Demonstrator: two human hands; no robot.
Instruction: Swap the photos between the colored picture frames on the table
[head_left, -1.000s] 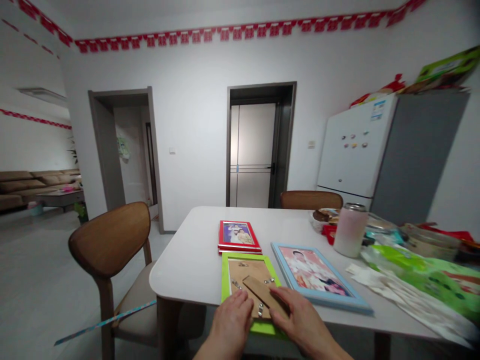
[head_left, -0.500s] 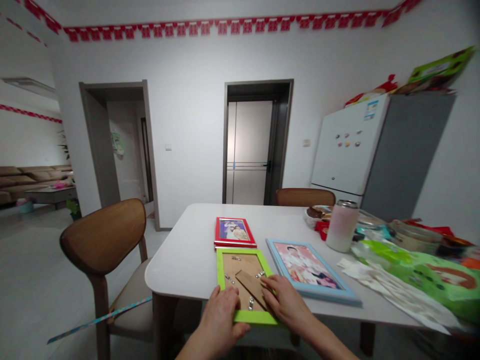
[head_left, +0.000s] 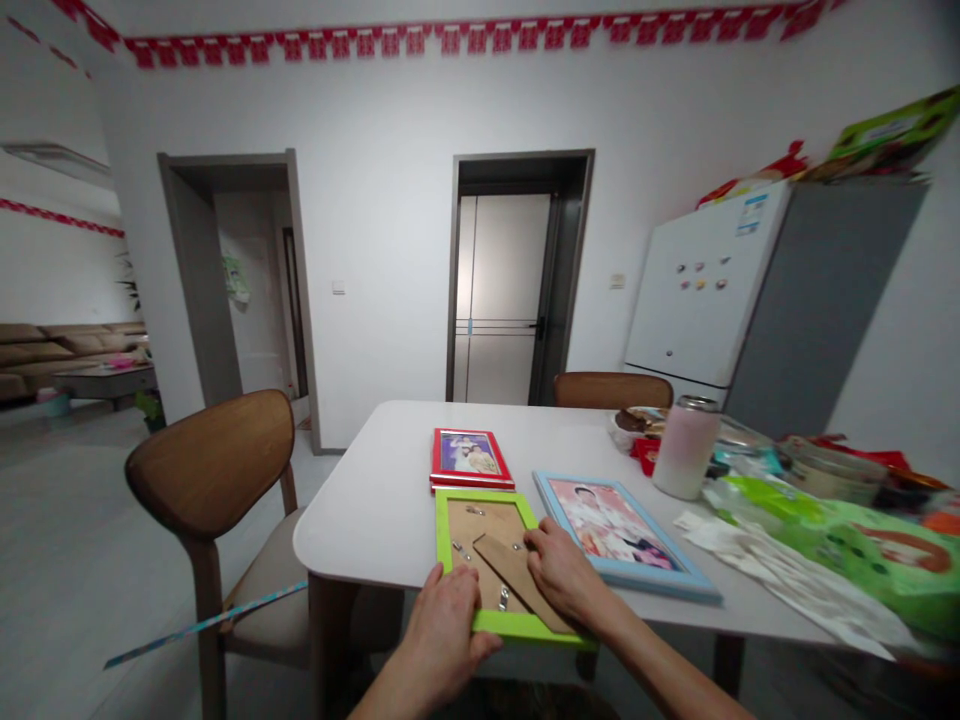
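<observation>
A lime-green picture frame [head_left: 442,520] lies face down at the table's near edge, its brown backing board [head_left: 495,518] up. Small metal clips [head_left: 503,598] sit around the board, and a brown stand leg [head_left: 510,575] slants across it. My left hand [head_left: 446,615] grips the frame's lower left corner, thumb on the near edge. At the right side, my right hand [head_left: 562,570] has its fingers curled down by a clip at the board's edge, partly hiding it. Beyond the green frame are stacked red picture frames [head_left: 491,452]; to the right lies a light-blue picture frame [head_left: 697,590].
On the white table [head_left: 360,500] stands a pink-white bottle [head_left: 686,450]. White gloves [head_left: 780,570], a green package [head_left: 885,560] and containers crowd the right side. A wooden chair [head_left: 217,460] stands left, with a patterned strip [head_left: 202,625] across it.
My right hand has shifted up along the green frame's right side, and its fingers have curled in more at the clip. My left hand keeps its hold on the lower left corner.
</observation>
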